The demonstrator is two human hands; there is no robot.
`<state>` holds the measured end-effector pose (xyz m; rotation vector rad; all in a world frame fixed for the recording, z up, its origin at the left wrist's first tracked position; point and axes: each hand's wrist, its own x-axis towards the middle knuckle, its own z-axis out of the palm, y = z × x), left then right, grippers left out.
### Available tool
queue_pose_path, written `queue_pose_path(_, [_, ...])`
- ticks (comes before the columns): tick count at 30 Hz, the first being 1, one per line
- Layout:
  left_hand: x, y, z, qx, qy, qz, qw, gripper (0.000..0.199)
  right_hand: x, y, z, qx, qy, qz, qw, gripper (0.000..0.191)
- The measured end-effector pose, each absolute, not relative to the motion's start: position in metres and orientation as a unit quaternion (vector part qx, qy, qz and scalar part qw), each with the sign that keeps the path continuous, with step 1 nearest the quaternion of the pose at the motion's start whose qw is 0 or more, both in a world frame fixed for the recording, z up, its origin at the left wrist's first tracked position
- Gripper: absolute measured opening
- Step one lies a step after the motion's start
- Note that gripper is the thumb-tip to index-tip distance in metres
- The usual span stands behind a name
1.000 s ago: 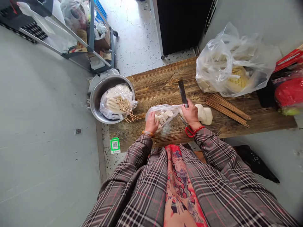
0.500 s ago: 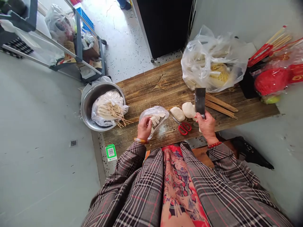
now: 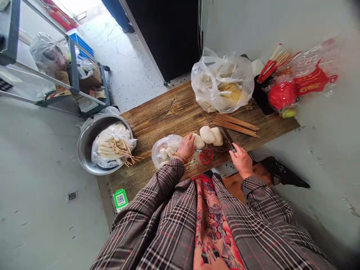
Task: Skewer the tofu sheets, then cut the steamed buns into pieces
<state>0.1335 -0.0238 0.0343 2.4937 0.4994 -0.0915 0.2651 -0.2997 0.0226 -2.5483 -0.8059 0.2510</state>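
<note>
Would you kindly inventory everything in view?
table: one, brown, centre
bowl: one, silver, left
cart: one, grey, upper left
bags: several, clear, table, bowl and cart
lumps: three, white, centre
pieces: several, white, bagged, left of lumps
scissors: one, red-handled, beside lumps
knife: one, dark, right of lumps
skewers: many, brown, table and bowl
package: one, red, right
QR card: one, green, front left
handbag: one, black, lower right
cabinet: one, black, top
crate: one, blue, upper left
someone's leg: one, blue, top
sleeves: two, grey, bottom
left hand: one, bare, at leftmost lump
right hand: one, bare, holding knife
</note>
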Motion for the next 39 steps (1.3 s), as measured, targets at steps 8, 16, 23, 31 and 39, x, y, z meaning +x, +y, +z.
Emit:
queue_pose_path(8, [0.162, -0.009, 0.016, 0.942, 0.190, -0.112, 0.253, 0.061, 0.277, -0.323, -0.005, -0.932, -0.313, 0.117, 0.141, 0.045])
queue_pose_path(16, [0.160, -0.006, 0.030, 0.944, 0.211, -0.125, 0.222, 0.041, 0.288, -0.302, -0.025, -0.919, -0.337, 0.128, 0.159, 0.046])
queue_pose_path(23, [0.142, -0.024, 0.034, 0.929, 0.221, -0.117, 0.271, 0.041, 0.291, -0.303, -0.014, -0.924, -0.334, 0.105, 0.153, 0.041])
queue_pose_path(31, [0.096, -0.043, 0.059, 0.678, 0.380, -0.019, 0.629, 0.060, 0.230, -0.260, 0.009, -0.830, -0.494, 0.201, 0.166, 0.033])
queue_pose_path(39, [0.028, -0.051, 0.101, 0.403, 0.428, 0.095, 0.804, 0.070, 0.202, -0.220, -0.002, -0.813, -0.506, 0.268, 0.104, 0.040])
